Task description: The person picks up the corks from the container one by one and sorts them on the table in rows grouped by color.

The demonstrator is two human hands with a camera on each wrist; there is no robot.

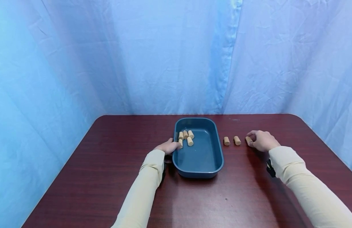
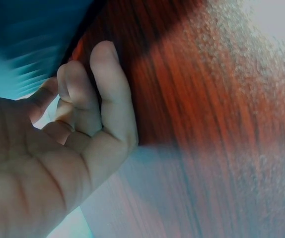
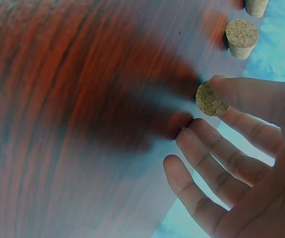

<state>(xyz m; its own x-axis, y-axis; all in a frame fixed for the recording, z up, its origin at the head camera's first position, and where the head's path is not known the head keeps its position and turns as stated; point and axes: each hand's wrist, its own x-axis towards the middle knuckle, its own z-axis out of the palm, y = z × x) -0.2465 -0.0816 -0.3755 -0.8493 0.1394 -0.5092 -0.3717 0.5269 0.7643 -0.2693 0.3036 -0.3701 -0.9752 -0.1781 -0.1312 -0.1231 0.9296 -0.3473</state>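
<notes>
At its left wall, my left hand (image 1: 168,147) grips a dark blue rectangular tray (image 1: 201,158), the thumb over the rim. In the left wrist view the fingers (image 2: 111,89) curl beside the tray's outer side, close over the table. On the right, my right hand (image 1: 263,140) pinches a tapered cork (image 3: 207,101) between thumb and index finger; the other fingers spread loosely. Two more corks stand in a row between the tray and that hand, the nearer cork (image 1: 237,140) and the farther cork (image 1: 226,141). Several corks (image 1: 190,141) lie in the tray's upper left part.
The dark red wood-grain table (image 1: 121,152) extends to both sides of the tray and in front of it. Pale blue curtains (image 1: 170,57) hang behind the table and along its sides.
</notes>
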